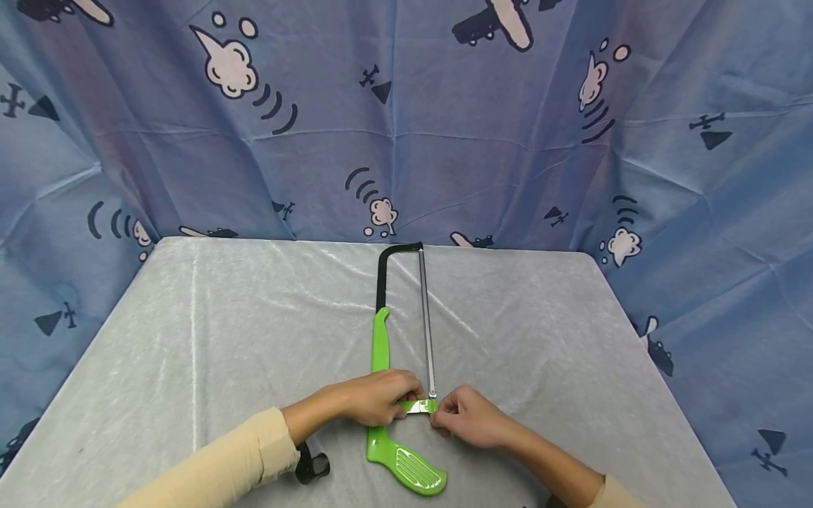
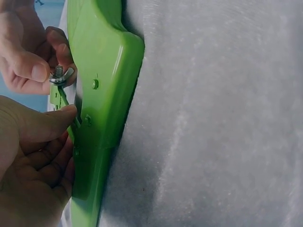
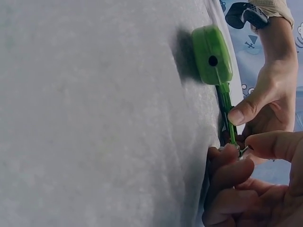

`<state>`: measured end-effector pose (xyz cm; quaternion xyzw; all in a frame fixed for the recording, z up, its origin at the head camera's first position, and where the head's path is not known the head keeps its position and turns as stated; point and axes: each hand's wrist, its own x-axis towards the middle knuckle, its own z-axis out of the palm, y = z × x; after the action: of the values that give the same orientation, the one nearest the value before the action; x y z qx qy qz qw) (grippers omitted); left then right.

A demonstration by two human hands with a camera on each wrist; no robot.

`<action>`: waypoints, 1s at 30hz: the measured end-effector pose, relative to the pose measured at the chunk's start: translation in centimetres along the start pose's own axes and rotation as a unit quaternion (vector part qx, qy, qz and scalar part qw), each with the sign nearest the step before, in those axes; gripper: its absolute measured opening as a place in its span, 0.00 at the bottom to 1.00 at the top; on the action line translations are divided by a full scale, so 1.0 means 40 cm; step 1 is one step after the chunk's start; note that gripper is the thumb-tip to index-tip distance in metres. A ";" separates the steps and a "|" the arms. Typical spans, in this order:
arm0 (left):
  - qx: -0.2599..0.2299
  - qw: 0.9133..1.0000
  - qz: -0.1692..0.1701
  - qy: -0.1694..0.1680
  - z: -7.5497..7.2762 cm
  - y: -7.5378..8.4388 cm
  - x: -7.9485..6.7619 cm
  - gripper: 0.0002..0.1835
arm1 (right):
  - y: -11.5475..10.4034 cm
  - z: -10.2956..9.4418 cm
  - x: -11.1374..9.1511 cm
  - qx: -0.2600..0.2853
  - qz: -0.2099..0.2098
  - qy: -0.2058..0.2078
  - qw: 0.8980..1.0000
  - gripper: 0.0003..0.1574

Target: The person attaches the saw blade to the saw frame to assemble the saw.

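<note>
A hacksaw lies on the table in the head view, with a green handle (image 1: 409, 466), a black bow frame (image 1: 382, 282) and a long silver blade strip (image 1: 427, 324). My left hand (image 1: 379, 396) reaches over the handle and grips the short green arm (image 1: 413, 406) at the blade's near end. A threaded bolt with a wing nut (image 2: 67, 74) sticks out of that arm in the left wrist view. Thumb and fingers of my right hand (image 1: 473, 418) pinch the wing nut from the right. In the right wrist view, the fingers partly hide it.
A grey velvety cloth (image 1: 267, 317) covers the table. Behind it hangs a blue patterned curtain (image 1: 317, 92). A black wrist device (image 1: 312, 464) sits by the left sleeve.
</note>
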<state>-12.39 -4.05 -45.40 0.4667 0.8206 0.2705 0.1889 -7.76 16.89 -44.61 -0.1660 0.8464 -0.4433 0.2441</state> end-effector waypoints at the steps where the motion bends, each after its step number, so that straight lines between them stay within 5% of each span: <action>1: 0.001 1.000 0.001 0.000 0.000 0.000 0.000 0.14 | 0.001 -0.001 0.000 0.008 0.001 -0.005 1.000 0.17; 14: 0.002 1.000 0.002 0.000 0.002 0.001 0.003 0.14 | 0.017 -0.014 0.002 0.099 0.048 -0.062 0.992 0.18; 30: 0.001 1.000 -0.012 0.001 0.004 0.003 0.009 0.13 | 0.028 -0.023 -0.005 0.142 0.036 -0.089 0.985 0.18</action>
<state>-12.39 -3.64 -45.46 0.4568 0.8267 0.2677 0.1905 -8.19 18.21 -45.03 -0.1377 0.7555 -0.5330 0.3551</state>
